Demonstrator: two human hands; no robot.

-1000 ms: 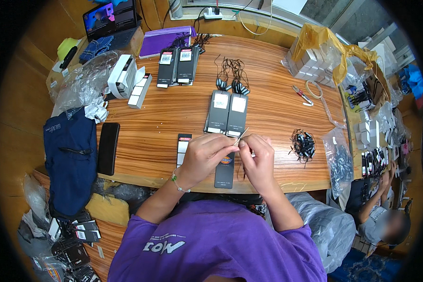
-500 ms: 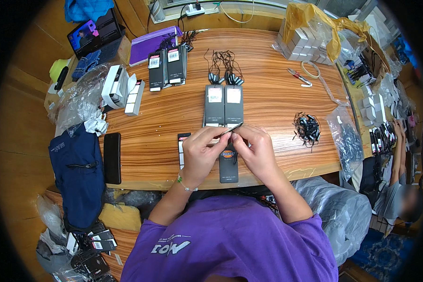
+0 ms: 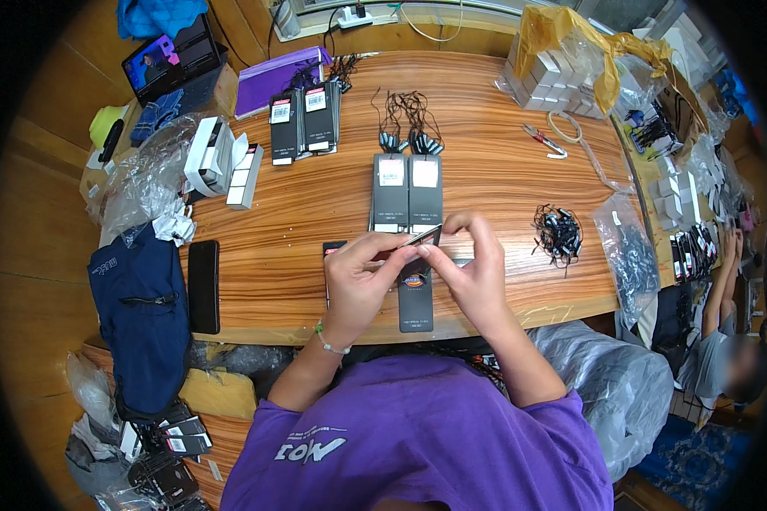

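In front of me, a dark hang tag (image 3: 424,236) is held up on edge, tilted, above the table. My left hand (image 3: 355,281) is closed on it, pinching with thumb and forefinger. My right hand (image 3: 475,277) has its thumb against the tag's near side and its forefinger curled by the far corner. Below lies another black hang tag (image 3: 416,308) with an oval emblem, partly hidden. Two stacks of tags (image 3: 390,194) with white stickers stand just beyond my hands, their black strings (image 3: 409,111) spread away from me. Beside my left wrist, a sticker strip (image 3: 333,248) is mostly covered.
A heap of black strings (image 3: 557,234) lies to the right, near pliers (image 3: 544,142). More tag stacks (image 3: 285,128), a white box (image 3: 209,157) and a phone (image 3: 204,287) are on the left. Small white boxes (image 3: 547,72) stand far right. A co-worker's arms (image 3: 724,281) show at the right edge.
My right forefinger has lifted and bent away from the tag, opening a gap to the thumb. The left hand has shifted slightly left and lower. The stacks stay put.
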